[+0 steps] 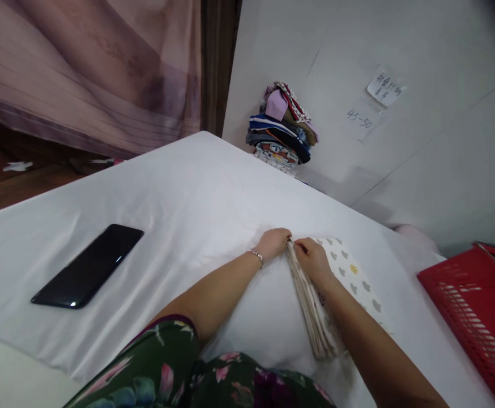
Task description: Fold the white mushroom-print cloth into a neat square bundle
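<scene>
A white cloth (344,266) with grey shapes and a yellow one lies on the white-covered table (179,187), its left side gathered into several long narrow layers. At the far end of these layers, my left hand (274,242) pinches the cloth's edge, fingertips partly hidden. Close beside it on the right, my right hand (313,258) has its fingers closed on the same edge. My right forearm crosses over the cloth and hides part of it.
A black phone-like slab (88,266) lies at the left of the table. Folded clothes (279,127) are stacked beyond the far edge, by the wall. A red basket (470,306) stands at the right. A pink curtain (90,68) hangs at the upper left.
</scene>
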Motion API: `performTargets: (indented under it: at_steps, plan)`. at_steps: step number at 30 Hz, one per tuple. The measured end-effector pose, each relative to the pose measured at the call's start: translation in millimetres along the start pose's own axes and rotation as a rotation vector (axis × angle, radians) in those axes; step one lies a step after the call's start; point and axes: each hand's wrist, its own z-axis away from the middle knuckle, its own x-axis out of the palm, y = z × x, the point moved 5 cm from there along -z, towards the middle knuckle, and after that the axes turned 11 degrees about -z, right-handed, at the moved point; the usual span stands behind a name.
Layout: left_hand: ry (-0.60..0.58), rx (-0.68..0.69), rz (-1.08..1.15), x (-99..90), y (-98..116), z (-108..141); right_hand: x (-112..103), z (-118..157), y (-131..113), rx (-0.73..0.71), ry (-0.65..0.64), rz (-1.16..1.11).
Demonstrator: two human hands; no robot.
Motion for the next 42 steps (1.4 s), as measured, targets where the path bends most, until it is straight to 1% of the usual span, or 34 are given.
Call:
performTargets:
  at_steps: [2, 6, 8, 10, 14, 17, 21, 24, 27, 31, 36, 42]
  plan:
    - [0.000, -0.029, -0.057, -0.1, -2, 3, 3, 1, -1, -0.007, -0.020, -0.012]
    - [-0.011, -0.035, -0.119, -0.8, -3, 9, 6, 3, -2, -0.027, -0.033, -0.061]
    - [-0.015, -0.043, -0.129, -1.9, -3, 12, 6, 5, -3, -0.034, -0.037, -0.069]
    - [-0.023, -0.052, -0.106, -2.6, -4, 14, 6, 6, -5, -0.008, -0.054, -0.050]
    - [-0.018, -0.075, -0.060, -3.2, -5, 16, 9, 11, -12, 0.038, -0.109, 0.094]
    - [0.001, -0.089, -0.080, -3.7, -7, 16, 10, 13, -17, 0.040, -0.107, 0.227]
    - [0.015, -0.069, -0.070, -6.8, -6, 16, 10, 14, -17, 0.042, -0.093, 0.271]
    - [-0.035, -0.061, -0.039, -8.6, -6, 17, 10, 14, -17, 0.052, -0.102, 0.292]
    - [-0.095, -0.023, -0.006, -9.5, -4, 20, 11, 14, -21, 0.026, -0.110, 0.365]
    - [-0.104, 0.025, 0.017, -9.7, -3, 22, 12, 11, -28, -0.018, -0.101, 0.443]
    - [-0.090, 0.061, 0.007, -6.0, -5, 17, 12, 5, -26, -0.017, -0.115, 0.409]
    - [-0.050, 0.039, 0.040, -4.6, -7, 14, 4, 3, -23, -0.037, -0.082, 0.295]
